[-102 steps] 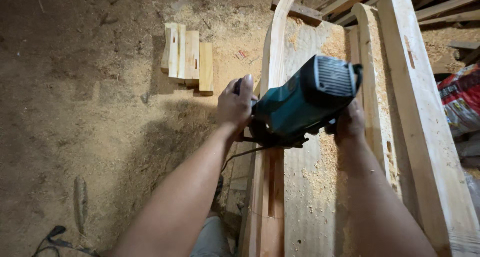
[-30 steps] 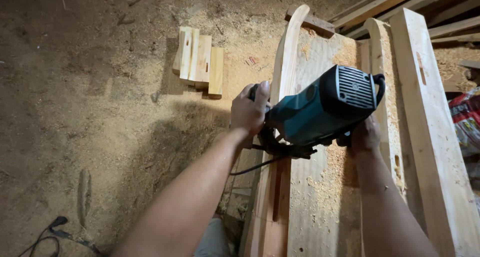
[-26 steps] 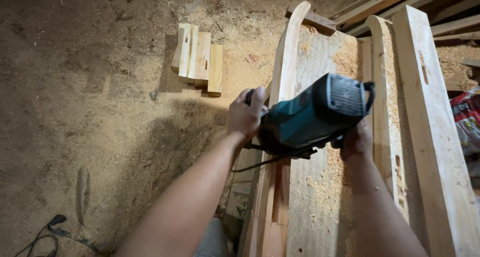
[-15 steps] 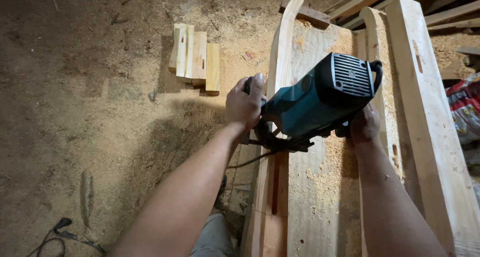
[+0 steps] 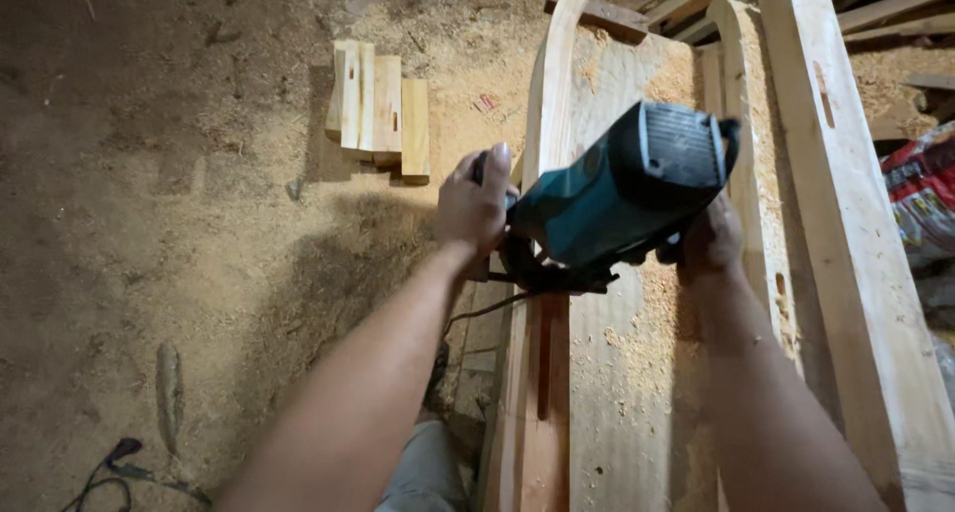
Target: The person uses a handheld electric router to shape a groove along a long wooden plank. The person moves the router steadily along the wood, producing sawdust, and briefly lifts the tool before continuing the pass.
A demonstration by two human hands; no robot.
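A teal and black power router (image 5: 617,199) stands on a long curved wooden piece (image 5: 549,124) that lies along the workbench. My left hand (image 5: 475,205) grips the router's left handle. My right hand (image 5: 708,241) holds the handle on its right side, partly hidden behind the motor body. A dark groove (image 5: 544,358) runs down the curved piece below the tool. The router's cord (image 5: 482,311) hangs off to the left.
Sawdust covers the bench board (image 5: 637,393) and the floor (image 5: 149,223). Several short wooden blocks (image 5: 380,109) lie on the floor at the left. More curved and straight wooden parts (image 5: 846,204) lie at the right. A black cable (image 5: 119,462) sits at the bottom left.
The router has slid back and forth a little along the curved piece, with both hands staying on its handles. The view shifted slightly.
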